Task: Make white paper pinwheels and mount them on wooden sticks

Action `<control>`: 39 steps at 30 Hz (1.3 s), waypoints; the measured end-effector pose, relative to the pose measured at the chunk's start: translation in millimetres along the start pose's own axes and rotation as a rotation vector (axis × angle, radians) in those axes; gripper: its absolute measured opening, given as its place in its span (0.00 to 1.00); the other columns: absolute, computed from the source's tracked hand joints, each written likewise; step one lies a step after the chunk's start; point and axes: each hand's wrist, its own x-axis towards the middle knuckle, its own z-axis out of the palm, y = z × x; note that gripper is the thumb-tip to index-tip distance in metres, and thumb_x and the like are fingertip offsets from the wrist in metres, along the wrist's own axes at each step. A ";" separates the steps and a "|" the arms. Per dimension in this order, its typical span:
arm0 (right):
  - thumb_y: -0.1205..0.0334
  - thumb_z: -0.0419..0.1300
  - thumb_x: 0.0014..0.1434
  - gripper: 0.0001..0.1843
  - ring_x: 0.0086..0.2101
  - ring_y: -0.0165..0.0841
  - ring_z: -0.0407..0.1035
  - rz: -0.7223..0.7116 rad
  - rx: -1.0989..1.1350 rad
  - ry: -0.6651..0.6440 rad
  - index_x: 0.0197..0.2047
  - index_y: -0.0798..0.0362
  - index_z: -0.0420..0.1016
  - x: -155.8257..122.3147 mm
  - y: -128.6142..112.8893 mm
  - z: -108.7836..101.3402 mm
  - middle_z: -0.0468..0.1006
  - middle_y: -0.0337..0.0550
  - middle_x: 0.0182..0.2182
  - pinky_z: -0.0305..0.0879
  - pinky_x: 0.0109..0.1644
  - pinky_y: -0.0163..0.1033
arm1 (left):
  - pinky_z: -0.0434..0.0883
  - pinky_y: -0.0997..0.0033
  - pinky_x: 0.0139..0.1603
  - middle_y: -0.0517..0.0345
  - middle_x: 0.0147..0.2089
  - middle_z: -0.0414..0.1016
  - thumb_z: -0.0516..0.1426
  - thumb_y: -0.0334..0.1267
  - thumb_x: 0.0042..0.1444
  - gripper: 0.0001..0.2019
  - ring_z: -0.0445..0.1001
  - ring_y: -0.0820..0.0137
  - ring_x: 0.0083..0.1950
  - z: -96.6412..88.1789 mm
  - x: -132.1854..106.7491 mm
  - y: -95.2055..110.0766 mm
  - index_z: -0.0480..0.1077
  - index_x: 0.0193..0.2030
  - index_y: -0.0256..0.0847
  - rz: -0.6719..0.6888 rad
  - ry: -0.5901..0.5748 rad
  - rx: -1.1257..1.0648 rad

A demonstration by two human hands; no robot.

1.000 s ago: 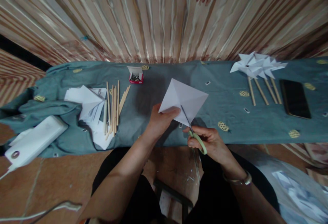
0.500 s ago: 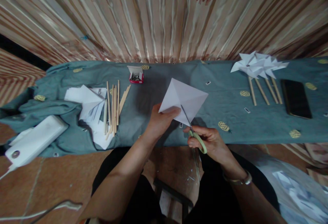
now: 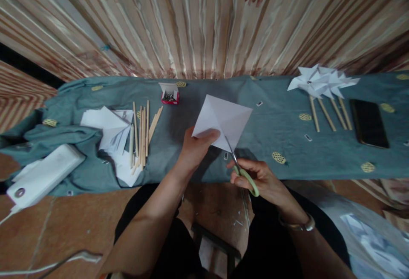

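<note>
A creased square of white paper is held above the cloth by my left hand, thumb on top and fingers hidden underneath. In my right hand are scissors with pale green handles. Their blades lie at the paper's near corner, pointing up toward its middle; whether they are fully closed I cannot make out. Left of the paper, several wooden sticks lie beside a pile of white paper sheets. Behind them stands a small open red box of metal pins.
Several paper pinwheels on sticks lie at the right, next to a black phone. A white rectangular device with a cable rests at the left edge. A teal cloth covers the table; a striped curtain hangs behind.
The paper and my left hand have shifted a little to the left and away from the scissors. My right hand has barely moved, and less blade overlaps the paper.
</note>
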 end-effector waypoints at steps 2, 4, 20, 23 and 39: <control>0.47 0.69 0.52 0.21 0.26 0.26 0.64 0.003 -0.014 -0.024 0.43 0.53 0.77 -2.1 0.5 -3.6 0.74 0.36 0.26 0.60 0.31 0.33 | 0.71 0.71 0.33 0.57 0.27 0.78 0.66 0.35 0.36 0.05 0.73 0.69 0.29 -3.3 3.0 0.0 0.76 0.23 0.38 0.036 -0.016 -0.017; 0.47 0.68 0.52 0.21 0.27 0.27 0.64 0.017 -0.021 -0.052 0.43 0.52 0.77 -4.7 0.7 -8.5 0.74 0.37 0.27 0.60 0.31 0.33 | 0.71 0.71 0.33 0.56 0.28 0.78 0.67 0.35 0.37 0.07 0.74 0.69 0.29 -7.2 6.0 -0.5 0.77 0.25 0.37 0.064 -0.025 -0.034; 0.42 0.73 0.42 0.28 0.30 0.30 0.69 -0.253 0.181 0.479 0.44 0.47 0.81 -5.0 -3.8 -43.0 0.79 0.39 0.29 0.66 0.33 0.34 | 0.58 0.73 0.26 0.61 0.24 0.66 0.58 0.38 0.48 0.06 0.63 0.72 0.26 -2.8 -14.8 -11.9 0.67 0.25 0.40 0.152 -0.426 0.520; 0.50 0.76 0.39 0.23 0.26 0.28 0.67 -0.201 0.168 0.490 0.40 0.46 0.81 -2.0 -8.7 -39.7 0.76 0.35 0.27 0.64 0.30 0.33 | 0.56 0.73 0.26 0.62 0.23 0.62 0.58 0.36 0.48 0.10 0.61 0.73 0.25 -0.1 -17.3 -15.6 0.62 0.21 0.41 0.207 -0.512 0.637; 0.61 0.74 0.38 0.15 0.27 0.25 0.64 -0.238 0.481 0.831 0.31 0.50 0.78 24.5 -3.3 -21.1 0.75 0.30 0.26 0.60 0.34 0.33 | 0.69 0.70 0.38 0.52 0.38 0.80 0.69 0.49 0.41 0.20 0.74 0.66 0.39 15.9 -26.6 -30.0 0.79 0.38 0.38 -0.227 -0.354 -0.118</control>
